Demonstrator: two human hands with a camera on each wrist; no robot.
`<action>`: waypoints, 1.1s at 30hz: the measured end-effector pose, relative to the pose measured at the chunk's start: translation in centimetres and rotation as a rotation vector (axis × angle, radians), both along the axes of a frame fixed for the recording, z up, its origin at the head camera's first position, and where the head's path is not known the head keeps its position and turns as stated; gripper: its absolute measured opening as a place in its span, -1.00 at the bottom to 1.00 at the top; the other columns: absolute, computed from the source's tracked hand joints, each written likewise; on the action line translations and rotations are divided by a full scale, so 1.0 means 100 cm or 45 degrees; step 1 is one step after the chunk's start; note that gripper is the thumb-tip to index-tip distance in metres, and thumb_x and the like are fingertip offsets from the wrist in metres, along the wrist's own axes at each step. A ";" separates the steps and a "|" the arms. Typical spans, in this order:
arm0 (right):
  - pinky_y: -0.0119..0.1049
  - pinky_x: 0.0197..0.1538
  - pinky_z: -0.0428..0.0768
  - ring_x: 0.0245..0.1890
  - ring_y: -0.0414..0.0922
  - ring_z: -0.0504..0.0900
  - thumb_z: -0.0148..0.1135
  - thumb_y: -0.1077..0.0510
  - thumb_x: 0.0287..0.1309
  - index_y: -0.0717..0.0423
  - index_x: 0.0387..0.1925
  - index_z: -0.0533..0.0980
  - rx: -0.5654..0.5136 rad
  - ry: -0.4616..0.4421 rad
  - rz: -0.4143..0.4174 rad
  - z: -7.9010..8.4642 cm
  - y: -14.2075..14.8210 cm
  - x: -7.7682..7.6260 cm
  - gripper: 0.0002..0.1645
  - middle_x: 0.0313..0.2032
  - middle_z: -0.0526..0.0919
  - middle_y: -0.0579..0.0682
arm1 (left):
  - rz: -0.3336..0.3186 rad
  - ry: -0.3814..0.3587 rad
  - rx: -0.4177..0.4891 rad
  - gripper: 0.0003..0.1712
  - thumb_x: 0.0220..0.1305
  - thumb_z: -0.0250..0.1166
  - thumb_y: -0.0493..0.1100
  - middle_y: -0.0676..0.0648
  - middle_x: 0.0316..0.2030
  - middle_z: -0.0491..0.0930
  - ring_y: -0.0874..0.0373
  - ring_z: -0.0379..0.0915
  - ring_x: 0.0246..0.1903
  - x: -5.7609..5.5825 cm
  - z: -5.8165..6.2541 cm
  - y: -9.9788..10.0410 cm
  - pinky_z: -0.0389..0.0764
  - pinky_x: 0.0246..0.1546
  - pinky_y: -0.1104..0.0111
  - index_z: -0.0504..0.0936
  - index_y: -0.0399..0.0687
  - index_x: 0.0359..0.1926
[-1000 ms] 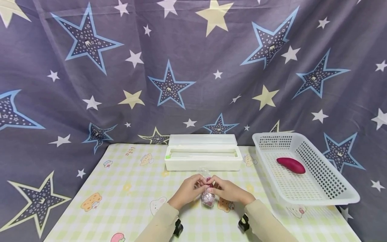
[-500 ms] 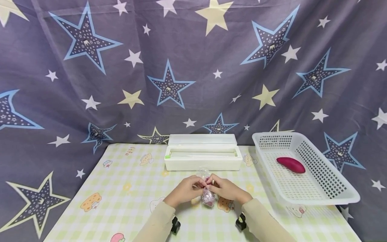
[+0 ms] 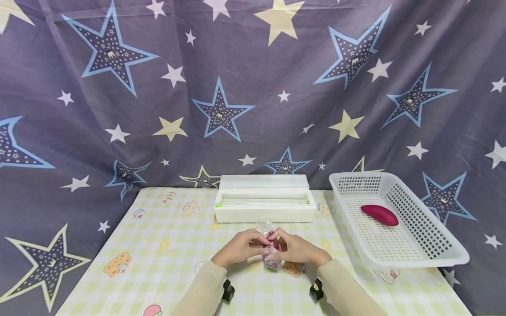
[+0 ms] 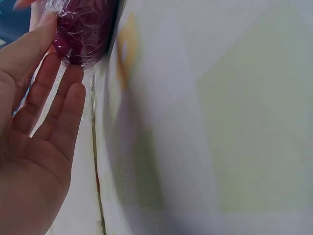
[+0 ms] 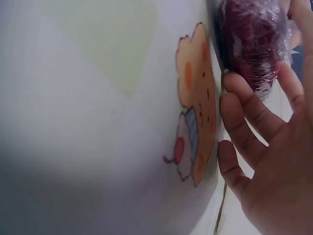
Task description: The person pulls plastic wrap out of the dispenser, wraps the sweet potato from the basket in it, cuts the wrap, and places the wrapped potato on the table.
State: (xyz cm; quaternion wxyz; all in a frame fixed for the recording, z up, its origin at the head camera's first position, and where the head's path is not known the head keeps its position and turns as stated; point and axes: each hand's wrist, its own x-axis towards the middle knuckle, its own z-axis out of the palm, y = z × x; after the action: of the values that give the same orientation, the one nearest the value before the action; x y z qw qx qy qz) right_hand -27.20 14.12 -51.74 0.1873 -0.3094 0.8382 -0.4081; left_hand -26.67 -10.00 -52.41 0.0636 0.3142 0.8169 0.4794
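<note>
A dark, star-printed backdrop (image 3: 253, 57) filled the upper half of the head frame. Below it, a table (image 3: 166, 274) with a pale green-and-white checked cover spread across the lower half. A white perforated basket (image 3: 419, 264) stood at the right of the frame, and a long white box (image 3: 265, 215) with its lid up stood at the centre, just above the hands. Two beige sleeves (image 3: 203, 287) came in from the bottom edge. The left hand (image 3: 236, 248) and right hand (image 3: 298, 249) met at the lower centre, each pinching a plastic-wrapped purple bundle (image 3: 272, 262) from its own side between thumb and fingers; in both wrist views, the remaining fingers were loosely spread. The bundle sat between the hands, in front of the box. A bare purple-red, elongated piece (image 3: 379, 215) lay inside the basket. Black wrist devices (image 3: 228, 290) showed beneath the sleeves, and a small green tab (image 3: 219, 204) marked the box's left end.
</note>
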 end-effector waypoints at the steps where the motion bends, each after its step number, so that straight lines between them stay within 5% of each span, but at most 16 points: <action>1: -0.30 -0.25 0.51 -0.54 -0.19 0.52 0.24 -0.15 0.37 -0.23 0.08 0.38 -0.002 -0.006 0.011 0.001 0.000 0.000 -0.64 -0.34 0.58 -0.12 | 0.005 -0.007 0.004 -0.83 0.22 0.46 -0.17 0.12 -0.17 0.63 0.13 0.58 -0.10 0.000 0.000 0.000 0.60 0.01 0.30 0.74 0.05 -0.15; 11: -0.36 -0.39 0.45 -0.49 -0.26 0.41 -0.02 -0.05 0.54 -0.22 0.02 0.45 0.013 0.161 -0.021 0.002 0.000 -0.001 -0.83 -0.42 0.51 -0.20 | 0.042 0.020 -0.038 -0.91 0.26 0.42 -0.18 0.15 -0.21 0.64 0.26 0.56 -0.15 -0.001 0.003 0.003 0.59 -0.02 0.36 0.75 0.06 -0.20; 20: -0.30 -0.23 0.56 -0.24 -0.10 0.56 0.30 0.04 0.34 -0.09 0.39 0.33 -0.061 -0.128 0.198 0.004 0.018 -0.010 -0.36 -0.17 0.58 0.00 | 0.049 -0.039 -0.023 -0.90 0.28 0.42 -0.16 0.14 -0.20 0.64 0.25 0.59 -0.16 0.001 0.004 0.000 0.61 -0.03 0.37 0.75 0.10 -0.18; 25: -0.33 -0.33 0.57 -0.33 -0.14 0.56 0.28 0.10 0.35 -0.04 0.41 0.36 -0.094 -0.176 0.205 0.003 0.023 -0.015 -0.37 -0.10 0.61 0.04 | 0.051 -0.040 -0.019 -0.90 0.27 0.43 -0.12 0.15 -0.20 0.64 0.24 0.58 -0.16 0.001 0.005 -0.001 0.61 -0.04 0.37 0.75 0.12 -0.18; 27: -0.27 -0.13 0.59 -0.16 -0.12 0.61 0.22 0.09 0.40 -0.04 0.41 0.38 -0.088 -0.168 0.190 0.002 0.024 -0.016 -0.41 0.05 0.62 0.07 | 0.057 -0.031 -0.034 -0.89 0.27 0.43 -0.12 0.17 -0.20 0.64 0.25 0.58 -0.16 0.001 0.005 -0.001 0.61 -0.04 0.38 0.75 0.13 -0.18; 33: -0.34 -0.51 0.56 -0.65 -0.12 0.49 0.08 0.09 0.49 -0.01 0.41 0.40 -0.130 -0.205 0.158 -0.004 0.027 -0.016 -0.49 0.14 0.64 0.01 | 0.036 -0.043 -0.028 -0.87 0.24 0.45 -0.17 0.14 -0.18 0.63 0.19 0.60 -0.13 0.001 0.004 -0.001 0.61 -0.02 0.36 0.75 0.09 -0.18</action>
State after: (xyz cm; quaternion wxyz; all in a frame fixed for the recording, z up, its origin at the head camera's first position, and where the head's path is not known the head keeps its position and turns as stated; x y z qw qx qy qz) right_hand -28.83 16.80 -52.18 0.2629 -0.3362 0.7777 -0.4615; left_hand -26.58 -10.14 -51.98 0.0741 0.2937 0.8253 0.4766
